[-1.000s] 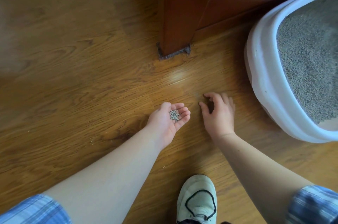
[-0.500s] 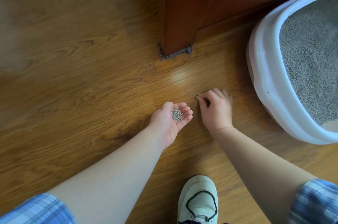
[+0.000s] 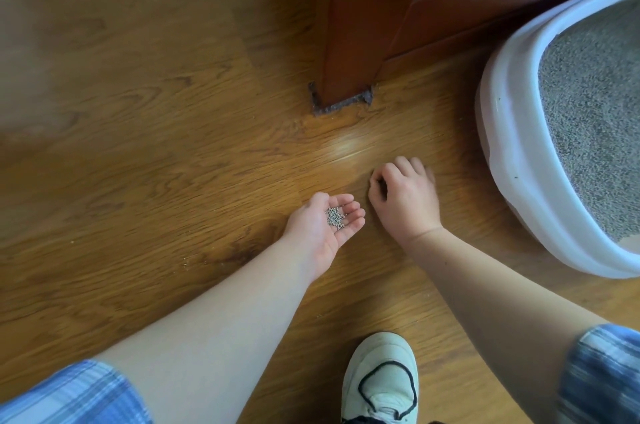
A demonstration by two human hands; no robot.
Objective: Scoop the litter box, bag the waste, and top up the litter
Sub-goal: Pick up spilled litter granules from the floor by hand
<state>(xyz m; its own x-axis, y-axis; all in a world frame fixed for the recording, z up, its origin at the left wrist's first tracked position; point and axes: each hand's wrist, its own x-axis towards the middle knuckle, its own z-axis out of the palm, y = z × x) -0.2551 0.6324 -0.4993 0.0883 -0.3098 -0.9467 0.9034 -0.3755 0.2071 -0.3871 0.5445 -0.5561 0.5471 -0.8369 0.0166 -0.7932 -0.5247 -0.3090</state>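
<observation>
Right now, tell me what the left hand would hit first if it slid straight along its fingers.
Most likely the right hand, close beside the fingers of the left hand; the box lies beyond. Depth is unclear.

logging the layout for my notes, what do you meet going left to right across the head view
left sleeve → left hand cupping litter granules → right hand on the floor → litter box

Grey litter (image 3: 595, 104) in a white litter box (image 3: 512, 146), blue plaid sleeves (image 3: 69, 396), brown wood-grain floor (image 3: 138, 146).
</observation>
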